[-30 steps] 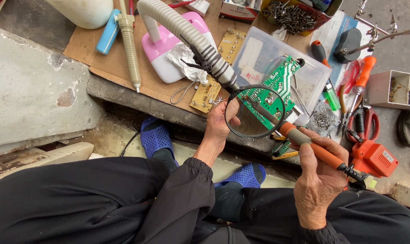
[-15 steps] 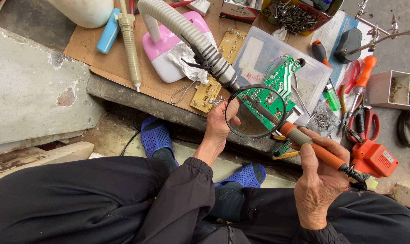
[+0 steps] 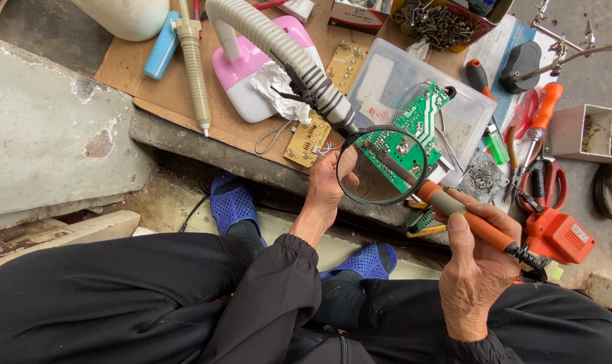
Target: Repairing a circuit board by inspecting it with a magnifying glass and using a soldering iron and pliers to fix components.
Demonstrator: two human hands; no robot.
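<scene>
My left hand (image 3: pixel 327 191) holds a green circuit board (image 3: pixel 414 128) by its lower edge, behind a round magnifying lens (image 3: pixel 381 166) on a ribbed flexible arm (image 3: pixel 279 47). My right hand (image 3: pixel 474 269) grips an orange-handled soldering iron (image 3: pixel 478 226). Its metal tip reaches up and left onto the green board, seen through the lens. The board rests over a clear plastic box (image 3: pixel 393 74).
A cardboard sheet (image 3: pixel 178 101) on a concrete ledge carries a yellow circuit board (image 3: pixel 309 140), a desoldering pump (image 3: pixel 193 61), a pink device (image 3: pixel 252 74) and a blue lighter (image 3: pixel 161 46). Screwdrivers (image 3: pixel 542 118), red pliers (image 3: pixel 545 185) and an orange tool (image 3: pixel 559 236) lie right. Blue sandals (image 3: pixel 233 202) are below.
</scene>
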